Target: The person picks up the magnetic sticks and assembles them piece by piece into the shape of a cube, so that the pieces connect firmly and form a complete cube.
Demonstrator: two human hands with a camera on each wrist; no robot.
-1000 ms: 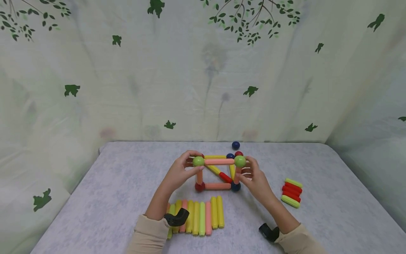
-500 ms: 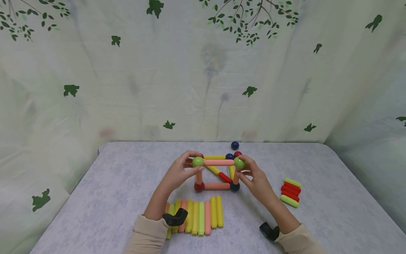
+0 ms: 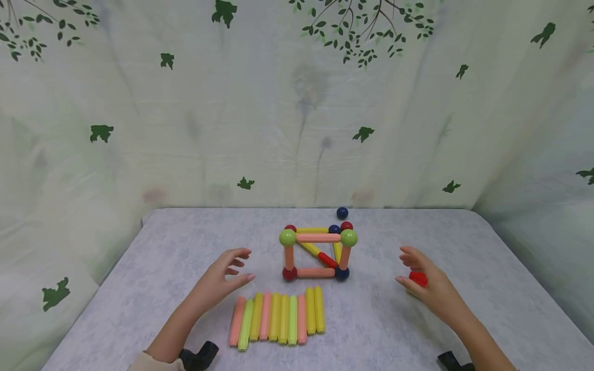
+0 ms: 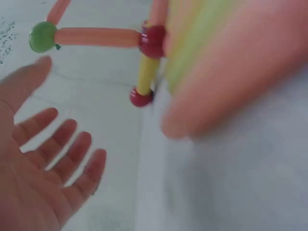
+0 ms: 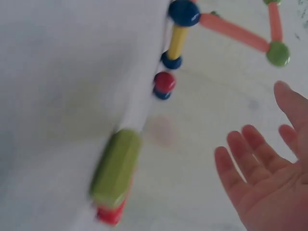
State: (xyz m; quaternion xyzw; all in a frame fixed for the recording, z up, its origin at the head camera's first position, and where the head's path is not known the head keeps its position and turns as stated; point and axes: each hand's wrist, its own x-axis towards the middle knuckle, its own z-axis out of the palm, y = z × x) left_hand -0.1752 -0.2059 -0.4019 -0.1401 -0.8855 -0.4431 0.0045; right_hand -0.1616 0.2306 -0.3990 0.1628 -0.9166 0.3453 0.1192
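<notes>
A stick-and-ball frame (image 3: pixel 317 273) stands by itself on the table, with pink sticks forming an upright square. Two green balls (image 3: pixel 287 237) cap its upper corners; a red ball (image 3: pixel 290 273) and a blue ball (image 3: pixel 342 272) sit at the lower ones. Yellow sticks and a red stick (image 3: pixel 327 259) lie low behind. To the left of the frame my left hand (image 3: pixel 217 281) hovers, fingers spread and holding nothing. My right hand (image 3: pixel 431 286) is over the short sticks (image 3: pixel 418 279) at the right, mostly hiding them. In the right wrist view its palm (image 5: pixel 274 192) shows bare.
A row of long pink, yellow and green sticks (image 3: pixel 283 319) lies in front of the frame. Behind it are a loose blue ball (image 3: pixel 342 213) near the table's far edge and a red ball (image 3: pixel 346 226). A leaf-patterned cloth (image 3: pixel 260 103) hangs beyond the table.
Both hands have let go of the frame's green balls and moved apart, the left hand leftward and the right hand rightward over the short sticks. The frame stays upright.
</notes>
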